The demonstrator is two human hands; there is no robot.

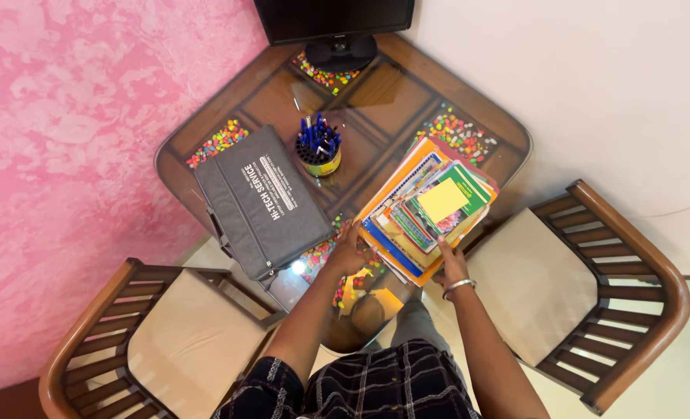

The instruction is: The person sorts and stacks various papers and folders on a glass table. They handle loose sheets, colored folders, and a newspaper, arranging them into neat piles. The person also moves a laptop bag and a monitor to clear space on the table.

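On the right half of the glass table (407, 101), a stack of books (426, 209) sits in loose, uneven layers: glossy paper covers in orange, blue and green, one spiral-bound edge, and a plain yellow square on top. I read its long axis as running from the near edge by the hands up and away toward the table's far right corner, fanned slightly.

Left hand (350, 250) touches the stack's near-left edge, fingers curled against the covers. Right hand (452, 262), silver bangle on its wrist, presses the near-right corner, fingers close together. The stack lies between the two hands.

Left of it stand a round pen holder (318, 149) of blue pens and a flat grey fabric bag (261, 202). Colourful beads show under the glass. Slatted wooden chairs (593, 287) with beige seats flank the table; a dark monitor (335, 23) stands at the far corner.
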